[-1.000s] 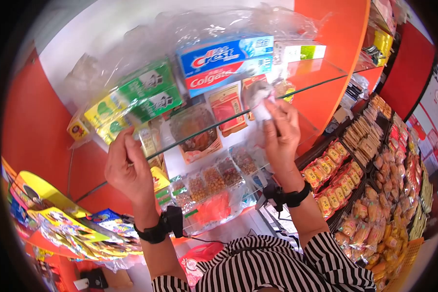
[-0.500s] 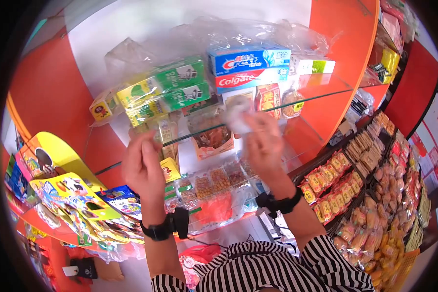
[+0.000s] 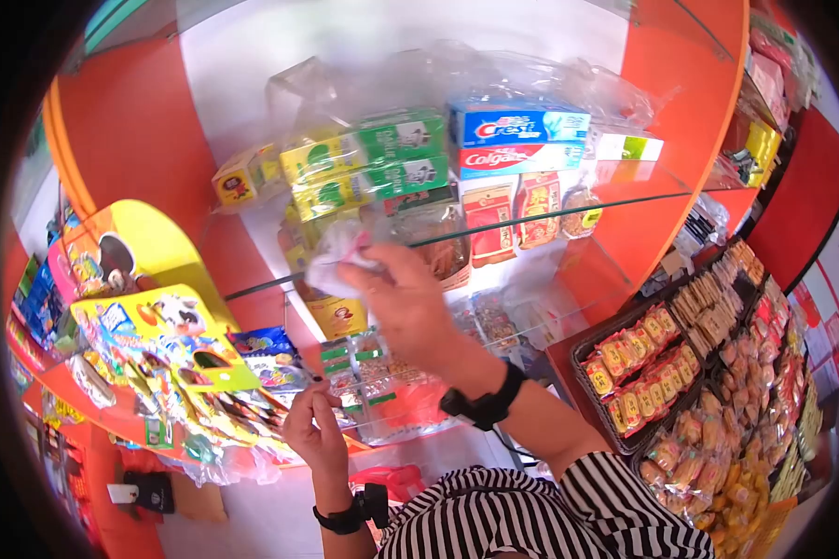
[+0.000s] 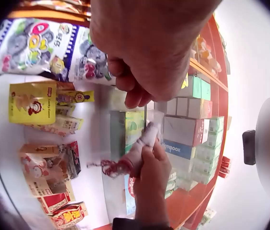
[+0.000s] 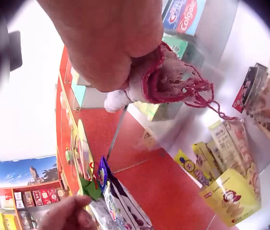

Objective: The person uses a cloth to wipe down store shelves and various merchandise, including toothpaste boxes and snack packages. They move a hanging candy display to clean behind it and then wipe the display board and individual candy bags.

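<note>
A whitish cloth with a frayed red edge (image 5: 166, 79) is gripped in the right hand (image 3: 410, 303), at the glass shelf edge (image 3: 494, 229) in the head view; loose red threads hang from it. In the left wrist view the right hand (image 4: 153, 184) holds the same cloth (image 4: 142, 146) by its middle. The left hand (image 3: 317, 430) is lower and to the left, near the snack bags, its fingers curled with nothing seen in them. Close up, the left hand (image 4: 149, 48) shows curled fingers.
Toothpaste boxes (image 3: 522, 128) and green-yellow boxes (image 3: 364, 160) stand on the glass shelf, packets below. A yellow display (image 3: 172, 312) with snack bags is at left. Baskets of wrapped pastries (image 3: 639, 373) line the right.
The right hand has moved left along the shelf edge with the cloth. The left hand has dropped down from the shelf edge toward the body. The head view has shifted.
</note>
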The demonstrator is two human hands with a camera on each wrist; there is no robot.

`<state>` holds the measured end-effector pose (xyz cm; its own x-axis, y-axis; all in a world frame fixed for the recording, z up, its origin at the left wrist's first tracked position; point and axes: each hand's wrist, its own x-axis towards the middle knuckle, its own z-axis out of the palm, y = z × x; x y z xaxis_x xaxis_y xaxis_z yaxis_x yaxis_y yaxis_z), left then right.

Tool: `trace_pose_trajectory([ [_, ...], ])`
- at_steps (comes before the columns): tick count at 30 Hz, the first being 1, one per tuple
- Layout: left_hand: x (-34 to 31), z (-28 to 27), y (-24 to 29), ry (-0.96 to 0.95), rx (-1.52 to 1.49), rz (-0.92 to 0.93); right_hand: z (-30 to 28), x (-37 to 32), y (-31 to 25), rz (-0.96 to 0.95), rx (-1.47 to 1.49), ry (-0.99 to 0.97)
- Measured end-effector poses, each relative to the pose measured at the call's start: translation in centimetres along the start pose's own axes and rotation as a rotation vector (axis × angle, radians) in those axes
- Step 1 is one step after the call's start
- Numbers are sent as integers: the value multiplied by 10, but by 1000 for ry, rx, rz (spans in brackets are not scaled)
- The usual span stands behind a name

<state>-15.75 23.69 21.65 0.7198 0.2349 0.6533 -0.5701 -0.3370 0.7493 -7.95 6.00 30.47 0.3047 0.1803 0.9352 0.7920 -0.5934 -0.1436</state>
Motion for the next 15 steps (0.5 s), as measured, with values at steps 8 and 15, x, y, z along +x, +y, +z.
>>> trace_pose_trajectory([
  [8,-41,-55,5,62,56,-256,-23,2,-2,28,-87,-85],
  [15,-53,-75,3,136,74,-202,38,38,-43,-76,-135,-280],
])
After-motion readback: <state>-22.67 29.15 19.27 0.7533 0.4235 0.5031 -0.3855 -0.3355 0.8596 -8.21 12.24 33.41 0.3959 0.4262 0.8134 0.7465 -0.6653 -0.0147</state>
